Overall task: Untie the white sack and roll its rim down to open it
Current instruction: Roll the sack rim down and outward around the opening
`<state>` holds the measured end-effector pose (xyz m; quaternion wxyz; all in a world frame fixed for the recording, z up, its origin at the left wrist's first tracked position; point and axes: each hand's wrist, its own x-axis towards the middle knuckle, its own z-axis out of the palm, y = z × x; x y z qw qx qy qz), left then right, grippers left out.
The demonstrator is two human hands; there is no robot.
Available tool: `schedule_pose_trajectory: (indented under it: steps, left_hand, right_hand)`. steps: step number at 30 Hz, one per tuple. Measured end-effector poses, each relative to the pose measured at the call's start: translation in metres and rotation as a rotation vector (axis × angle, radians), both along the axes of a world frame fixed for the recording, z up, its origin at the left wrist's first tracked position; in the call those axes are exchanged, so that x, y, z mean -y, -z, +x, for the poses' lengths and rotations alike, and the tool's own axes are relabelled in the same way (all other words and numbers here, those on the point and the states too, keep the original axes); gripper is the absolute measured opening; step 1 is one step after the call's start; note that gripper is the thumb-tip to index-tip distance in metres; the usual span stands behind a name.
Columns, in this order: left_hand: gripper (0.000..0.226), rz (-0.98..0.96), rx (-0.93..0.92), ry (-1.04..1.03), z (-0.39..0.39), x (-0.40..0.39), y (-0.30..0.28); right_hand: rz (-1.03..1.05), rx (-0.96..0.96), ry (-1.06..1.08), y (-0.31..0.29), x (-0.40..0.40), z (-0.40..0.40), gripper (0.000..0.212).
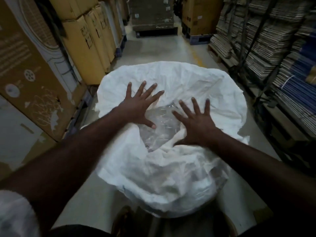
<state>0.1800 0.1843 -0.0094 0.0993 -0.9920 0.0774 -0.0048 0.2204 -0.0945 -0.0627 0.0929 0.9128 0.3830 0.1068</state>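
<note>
A large white woven sack (179, 79) stands on the floor in front of me, its mouth wide and its rim folded outward. Inside the mouth shows clear crumpled plastic (160, 129). My left hand (138, 106) is spread flat, fingers straight, over the far left side of the opening, thumb reaching onto the plastic. My right hand (196, 120) is also spread flat with straight fingers, over the right side of the opening above the white folds. Neither hand grips anything. No tie or string is visible.
Tall brown cardboard boxes (82, 40) line the left of the aisle. Stacks of flattened cardboard on racks (266, 40) line the right. A wrapped pallet (152, 14) stands at the far end. Grey concrete floor (159, 48) runs between them.
</note>
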Motion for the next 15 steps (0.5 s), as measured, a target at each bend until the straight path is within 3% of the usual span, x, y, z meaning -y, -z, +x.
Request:
schedule_pose_trajectory:
  steps: [5, 8, 13, 15]
  left_hand:
    - [0.142, 0.054, -0.124, -0.132, 0.025, -0.056, 0.007]
    - [0.135, 0.074, -0.176, -0.209, 0.024, -0.072, 0.024]
    - [0.154, -0.052, -0.106, -0.126, 0.011, -0.055, 0.006]
    - [0.145, -0.066, -0.011, -0.093, -0.004, -0.039, -0.008]
  right_hand:
    - [-0.078, -0.04, 0.182, 0.018, 0.049, 0.038, 0.087]
    - [-0.195, -0.166, 0.234, 0.017, 0.058, 0.045, 0.098]
    - [-0.251, -0.326, 0.237, -0.035, 0.031, 0.035, 0.11]
    - [-0.143, -0.323, 0.189, -0.075, 0.011, 0.022, 0.098]
